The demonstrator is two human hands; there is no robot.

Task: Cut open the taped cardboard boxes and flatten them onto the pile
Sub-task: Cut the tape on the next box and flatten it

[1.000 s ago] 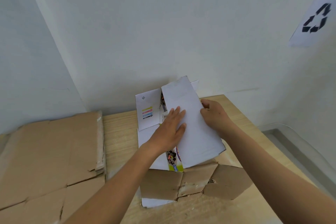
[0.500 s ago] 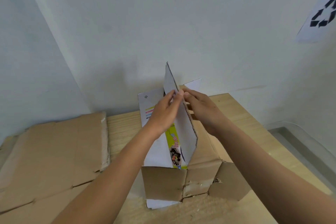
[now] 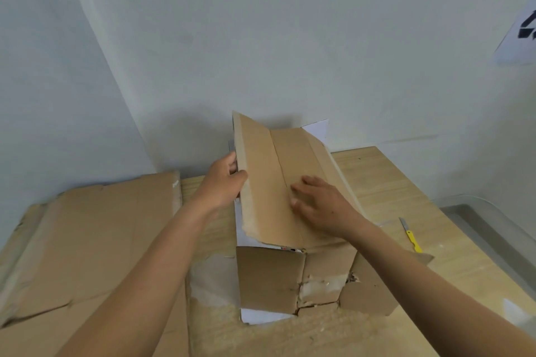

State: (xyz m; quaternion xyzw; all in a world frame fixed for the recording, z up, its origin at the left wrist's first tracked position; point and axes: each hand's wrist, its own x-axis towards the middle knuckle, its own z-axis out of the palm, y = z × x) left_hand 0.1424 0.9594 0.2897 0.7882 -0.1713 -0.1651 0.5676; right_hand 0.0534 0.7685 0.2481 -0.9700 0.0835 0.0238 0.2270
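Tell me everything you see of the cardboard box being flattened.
The cardboard box is cut open and partly collapsed on the wooden table. Its brown inner face shows, creased lengthwise; white outer card peeks at the edges. The panel is tilted, raised at the far end. The near flaps are torn, with tape scraps. The left hand grips its left edge; the right hand presses flat on the panel.

The box panel (image 3: pixel 261 168) flipped brown side up, perhaps unfolded.

head-worn view, forward and downward
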